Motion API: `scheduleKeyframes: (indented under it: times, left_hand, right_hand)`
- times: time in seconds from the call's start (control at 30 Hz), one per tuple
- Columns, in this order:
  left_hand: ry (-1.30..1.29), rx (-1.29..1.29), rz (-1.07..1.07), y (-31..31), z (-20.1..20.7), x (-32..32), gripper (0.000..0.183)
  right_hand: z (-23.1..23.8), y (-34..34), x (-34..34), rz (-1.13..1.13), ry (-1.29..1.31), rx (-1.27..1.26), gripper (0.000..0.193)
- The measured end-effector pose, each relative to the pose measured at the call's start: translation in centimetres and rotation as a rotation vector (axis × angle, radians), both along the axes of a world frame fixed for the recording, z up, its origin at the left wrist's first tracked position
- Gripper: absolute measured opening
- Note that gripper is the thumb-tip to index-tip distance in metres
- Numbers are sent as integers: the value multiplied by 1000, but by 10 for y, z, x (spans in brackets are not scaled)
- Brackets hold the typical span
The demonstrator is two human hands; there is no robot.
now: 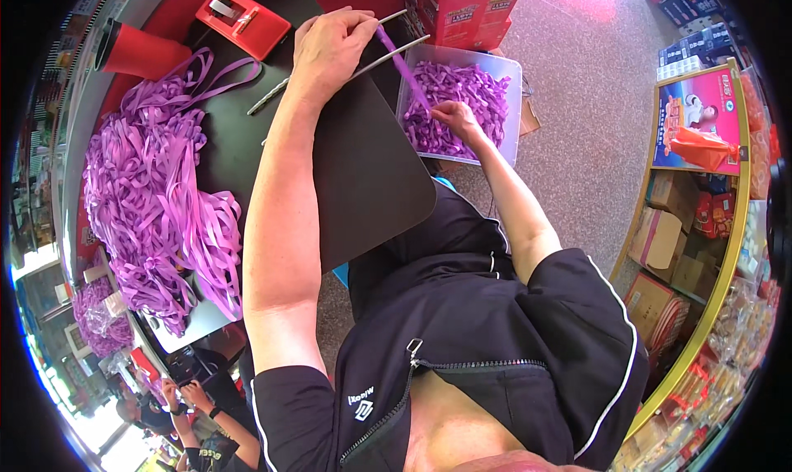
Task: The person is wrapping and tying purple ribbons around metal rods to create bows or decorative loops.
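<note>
A flat purple strap point(406, 69) is pulled taut on a slant between my two hands. My left hand point(334, 49) is closed on its upper end, above the dark table point(363, 179). Two thin metal rods point(388, 56) pass by that hand, one on each side of the strap's upper end. Whether the fingers also grip the rods, I cannot tell. My right hand point(459, 122) pinches the strap's lower end over a clear plastic bin point(517, 113), which is filled with short purple straps point(487, 88).
A large heap of long purple straps point(148, 200) covers the table's left side. Behind it are a red cup point(148, 49) and a red tape dispenser point(256, 28). Red boxes point(474, 14) stand beyond the bin. Shelves point(672, 224) line the right. Another person's hands point(183, 395) show lower left.
</note>
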State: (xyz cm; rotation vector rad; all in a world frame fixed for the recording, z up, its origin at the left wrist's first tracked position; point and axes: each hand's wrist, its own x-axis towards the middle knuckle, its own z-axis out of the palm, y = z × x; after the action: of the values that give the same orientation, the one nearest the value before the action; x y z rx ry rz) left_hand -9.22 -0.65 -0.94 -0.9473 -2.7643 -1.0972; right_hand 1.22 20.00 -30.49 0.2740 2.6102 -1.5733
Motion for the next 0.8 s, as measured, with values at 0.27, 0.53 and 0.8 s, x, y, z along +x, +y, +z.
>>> scheduleKeyframes:
  times: [0.27,0.53,0.8]
  left_hand:
    - [-25,5,19,-2,-4,-2,28]
    - [-42,23,15,-6,-10,-6,29]
    - [-57,19,1,-3,-10,-8,30]
  right_hand:
    - [-19,-17,5,-146,112,-473,20]
    - [-10,-29,32,-180,301,-242,9]
    - [4,-20,51,-74,565,-38,12]
